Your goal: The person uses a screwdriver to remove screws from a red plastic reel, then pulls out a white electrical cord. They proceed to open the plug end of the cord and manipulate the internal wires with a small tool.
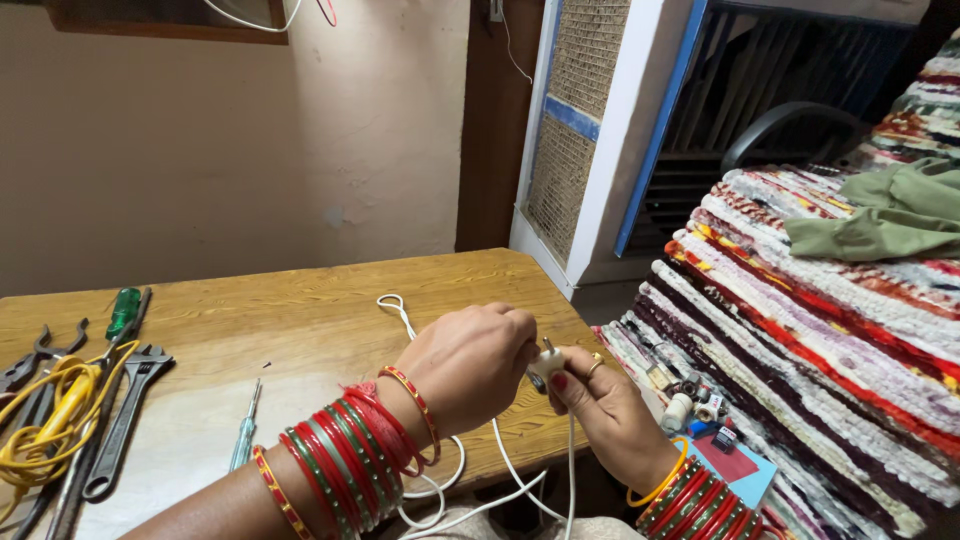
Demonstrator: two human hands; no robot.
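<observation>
My left hand [465, 365] and my right hand [605, 410] meet over the near right corner of the wooden table [300, 300]. Between their fingertips they pinch a small white plug part [546, 362] with a metal pin sticking up. A white cable [460, 470] runs from it, loops across the tabletop and hangs down toward me. Both wrists carry stacks of red, green and gold bangles. What my left fingers press on the part is hidden behind the hand.
Tools lie at the table's left: a green-handled screwdriver [124, 312], pliers [45, 350], an adjustable wrench [125, 420], a coil of yellow wire [50, 420], a small tester screwdriver [243, 432]. Small parts [695, 405] rest on a striped woven rug [820, 330] at right, by an air cooler [640, 130].
</observation>
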